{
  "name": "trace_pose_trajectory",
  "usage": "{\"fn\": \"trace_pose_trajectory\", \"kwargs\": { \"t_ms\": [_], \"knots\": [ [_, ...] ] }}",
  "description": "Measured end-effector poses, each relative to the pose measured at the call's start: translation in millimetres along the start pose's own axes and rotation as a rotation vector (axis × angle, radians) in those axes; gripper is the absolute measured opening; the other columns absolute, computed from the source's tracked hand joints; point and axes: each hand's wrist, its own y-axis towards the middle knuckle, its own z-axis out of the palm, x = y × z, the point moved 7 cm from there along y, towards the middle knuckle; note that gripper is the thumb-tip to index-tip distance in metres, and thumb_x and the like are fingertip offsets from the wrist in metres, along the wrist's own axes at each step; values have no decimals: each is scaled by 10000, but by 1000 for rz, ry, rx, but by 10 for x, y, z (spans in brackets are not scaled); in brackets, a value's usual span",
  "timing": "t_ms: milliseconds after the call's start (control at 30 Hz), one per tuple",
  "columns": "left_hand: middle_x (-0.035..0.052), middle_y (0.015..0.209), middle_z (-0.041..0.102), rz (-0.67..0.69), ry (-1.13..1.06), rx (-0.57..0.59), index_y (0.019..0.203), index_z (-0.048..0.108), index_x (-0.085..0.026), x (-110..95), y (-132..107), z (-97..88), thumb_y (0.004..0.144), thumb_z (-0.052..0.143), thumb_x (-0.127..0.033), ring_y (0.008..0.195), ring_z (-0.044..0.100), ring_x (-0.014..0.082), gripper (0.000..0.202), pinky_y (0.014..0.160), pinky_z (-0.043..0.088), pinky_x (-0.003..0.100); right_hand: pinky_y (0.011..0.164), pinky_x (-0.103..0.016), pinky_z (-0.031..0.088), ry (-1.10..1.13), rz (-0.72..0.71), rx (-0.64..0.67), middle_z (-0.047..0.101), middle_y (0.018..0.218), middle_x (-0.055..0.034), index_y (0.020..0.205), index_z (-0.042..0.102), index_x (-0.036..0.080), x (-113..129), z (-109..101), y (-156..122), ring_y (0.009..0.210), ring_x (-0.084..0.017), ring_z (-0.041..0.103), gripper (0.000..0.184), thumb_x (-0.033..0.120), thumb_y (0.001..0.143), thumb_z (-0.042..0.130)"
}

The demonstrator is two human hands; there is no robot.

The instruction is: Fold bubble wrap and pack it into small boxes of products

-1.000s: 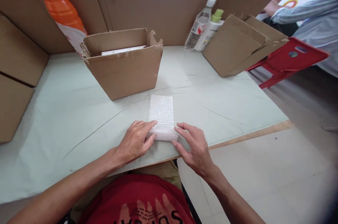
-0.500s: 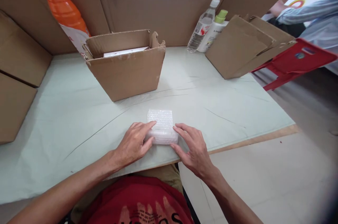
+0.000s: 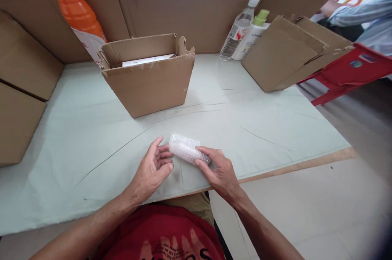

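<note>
A small bundle rolled up in bubble wrap (image 3: pixel 185 150) lies near the front edge of the pale green table (image 3: pixel 76 129). My right hand (image 3: pixel 221 172) grips its right end with thumb and fingers. My left hand (image 3: pixel 152 168) is at its left end, fingers curled loosely and touching the wrap. Both forearms reach in from the bottom of the view over my red shirt.
An open cardboard box (image 3: pixel 150 74) holding a white item stands behind the bundle. A water bottle (image 3: pixel 239 29) and a green-capped lotion bottle (image 3: pixel 252 35) stand at the back right, next to a tilted cardboard box (image 3: pixel 290 53). An orange bottle (image 3: pixel 76 10) leans back left. Another person's sleeve (image 3: pixel 364 12) shows far right.
The flat sheet of bubble wrap has been rolled toward me into a tight bundle. My right hand now grips its end, and my left hand has eased off to the side.
</note>
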Motion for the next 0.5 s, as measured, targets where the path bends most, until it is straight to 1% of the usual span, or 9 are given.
{"fn": "trace_pose_trajectory", "kwargs": {
  "t_ms": [67,133,200,267,300,333,400,433,500],
  "knots": [
    [125,1217,633,-84,-122,14,1502,299,-190,11,21,88,816,646,-260,1060,660,234,773,916,550,400,829,-372,563,80,36,68,760,1044,-63,1156,687,260,41,40,-13,961,-233,689,224,321,955,609],
    [76,1098,659,-130,-168,-26,1497,335,-175,-43,44,124,799,659,-262,979,649,210,774,887,536,362,960,-423,532,117,37,76,716,1205,-86,1173,681,258,77,26,-11,1122,-258,654,257,349,938,631],
    [44,1043,648,-121,-162,-55,1487,373,-176,-131,47,133,789,673,-255,917,632,185,763,856,527,326,1071,-476,468,157,61,71,589,1428,-114,1288,628,254,60,-2,-3,1314,-300,548,424,418,900,676],
    [39,1052,636,-72,-129,-38,1487,384,-183,-202,25,144,787,678,-239,898,630,173,761,844,529,310,1066,-463,481,267,127,134,534,1489,-130,1420,528,248,0,34,-1,1343,-311,528,648,497,851,717],
    [44,1057,635,-43,-105,-17,1484,390,-183,-220,11,149,795,673,-235,897,636,174,746,841,534,310,1026,-434,512,336,164,179,579,1440,-130,1426,520,242,-31,71,-2,1286,-301,578,678,520,842,720],
    [50,1059,640,-6,-76,3,1477,400,-181,-235,-2,144,811,664,-236,900,644,179,718,839,542,315,967,-397,543,398,198,215,646,1345,-122,1382,558,235,-58,106,-1,1185,-280,641,630,529,847,711],
    [67,1079,656,126,33,-3,1451,433,-189,-309,-6,66,846,648,-248,940,661,196,645,864,554,338,845,-333,571,464,264,235,731,1119,-88,1204,661,220,-116,142,22,973,-233,704,447,518,872,680],
    [77,1112,660,231,126,-41,1437,453,-201,-397,0,-19,861,648,-254,982,662,207,610,897,554,356,789,-309,572,468,292,220,740,1030,-73,1115,688,216,-145,132,49,896,-217,706,377,510,881,668],
    [96,1222,646,503,369,-200,1414,483,-234,-697,3,-268,876,661,-250,1111,637,234,568,988,528,402,719,-283,565,442,324,193,739,936,-52,1039,703,215,-181,70,138,815,-200,699,329,502,882,666]
  ]
}}
